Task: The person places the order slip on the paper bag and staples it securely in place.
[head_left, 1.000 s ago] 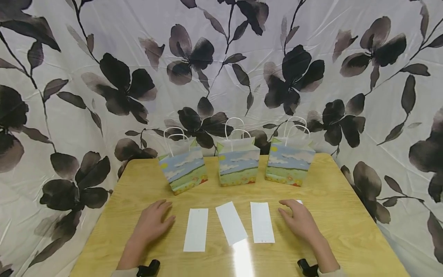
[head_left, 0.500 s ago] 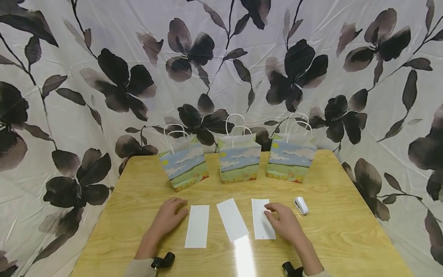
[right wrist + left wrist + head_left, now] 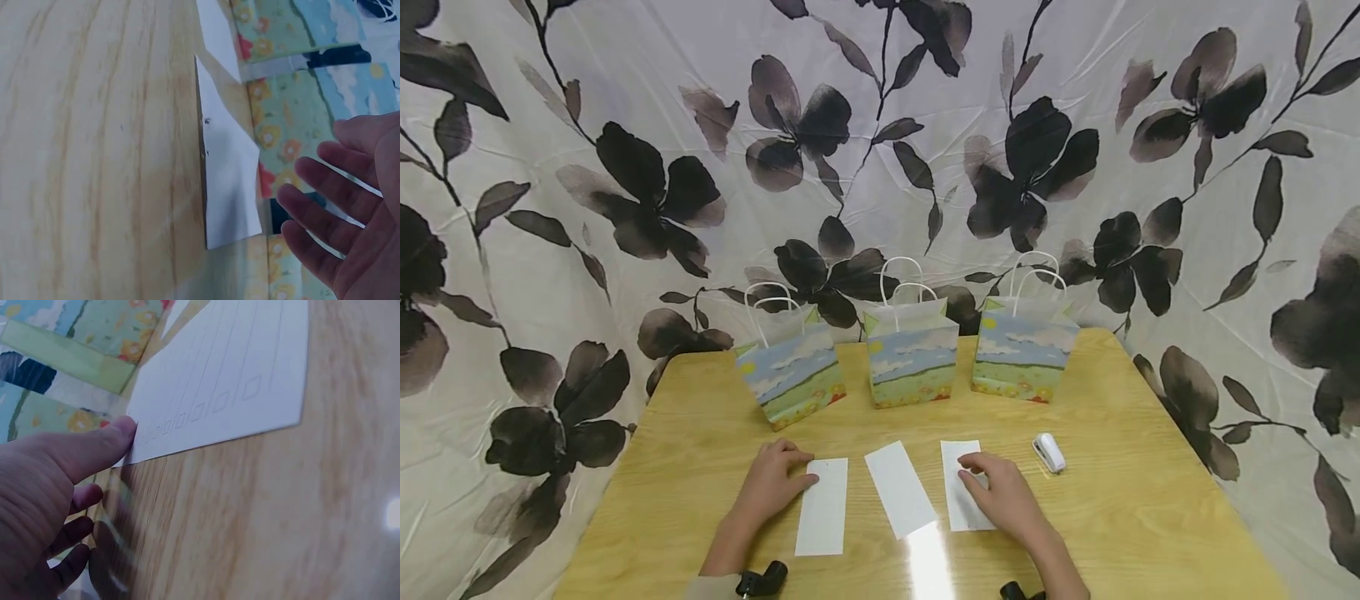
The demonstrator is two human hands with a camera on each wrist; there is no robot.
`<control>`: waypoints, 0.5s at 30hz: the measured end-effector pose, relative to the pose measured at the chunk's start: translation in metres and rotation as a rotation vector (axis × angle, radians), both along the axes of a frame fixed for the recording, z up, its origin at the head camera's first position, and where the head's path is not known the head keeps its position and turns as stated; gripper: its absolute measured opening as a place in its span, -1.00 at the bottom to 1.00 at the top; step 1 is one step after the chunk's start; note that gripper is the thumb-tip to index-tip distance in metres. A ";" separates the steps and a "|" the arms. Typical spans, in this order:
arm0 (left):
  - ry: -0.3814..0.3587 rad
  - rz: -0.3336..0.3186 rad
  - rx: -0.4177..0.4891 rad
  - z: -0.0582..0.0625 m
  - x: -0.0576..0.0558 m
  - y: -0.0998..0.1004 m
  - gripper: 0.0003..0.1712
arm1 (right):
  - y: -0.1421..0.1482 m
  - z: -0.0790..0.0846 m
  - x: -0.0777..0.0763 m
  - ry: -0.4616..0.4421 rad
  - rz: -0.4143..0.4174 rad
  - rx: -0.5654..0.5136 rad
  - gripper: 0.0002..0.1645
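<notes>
Three white checklist slips lie in a row on the table. My left hand (image 3: 769,479) is at the upper left corner of the left slip (image 3: 822,521); in the left wrist view its thumb (image 3: 122,430) touches the corner of that slip, which has printed lines and small boxes. Between the hands lies the middle slip (image 3: 898,492), tilted. My right hand (image 3: 1003,493) is over the right slip (image 3: 958,475), covering part of it, fingers loosely bent and holding nothing. The right wrist view shows small dark marks along one slip's edge (image 3: 207,120).
Behind the slips stand three paper gift bags with white handles: left (image 3: 793,375), middle (image 3: 913,362) and right (image 3: 1022,358). A small white stapler (image 3: 1049,452) lies right of the right hand. A floral curtain (image 3: 880,183) hangs behind the wooden table (image 3: 1150,500).
My left hand has moved right from the bare table to the left slip. My right hand has moved left from the stapler, uncovering it, and is now over the right slip.
</notes>
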State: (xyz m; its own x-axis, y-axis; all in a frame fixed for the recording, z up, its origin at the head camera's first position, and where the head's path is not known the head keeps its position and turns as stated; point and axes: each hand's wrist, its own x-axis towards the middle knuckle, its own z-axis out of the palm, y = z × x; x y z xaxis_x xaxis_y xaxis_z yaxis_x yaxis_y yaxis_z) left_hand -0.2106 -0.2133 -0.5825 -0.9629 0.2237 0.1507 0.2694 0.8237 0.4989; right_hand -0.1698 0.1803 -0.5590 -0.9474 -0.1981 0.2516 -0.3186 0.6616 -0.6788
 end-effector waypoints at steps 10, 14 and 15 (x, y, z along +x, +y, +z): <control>-0.025 0.025 0.011 0.007 -0.003 0.002 -0.79 | 0.021 0.017 -0.008 -0.050 -0.031 0.023 -0.77; -0.019 0.011 0.033 0.006 -0.002 0.003 -0.86 | 0.034 0.018 -0.008 -0.055 -0.045 0.038 -0.74; -0.015 0.014 0.046 0.005 -0.002 0.003 -0.87 | 0.037 0.018 -0.008 -0.053 -0.049 0.043 -0.74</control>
State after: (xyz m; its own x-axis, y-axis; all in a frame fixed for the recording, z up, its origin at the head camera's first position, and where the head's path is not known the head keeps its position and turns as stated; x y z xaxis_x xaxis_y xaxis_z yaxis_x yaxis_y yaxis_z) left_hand -0.2126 -0.2107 -0.5776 -0.9682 0.2032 0.1457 0.2499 0.8034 0.5405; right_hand -0.1780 0.2171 -0.5405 -0.9679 -0.1608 0.1934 -0.2498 0.7041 -0.6647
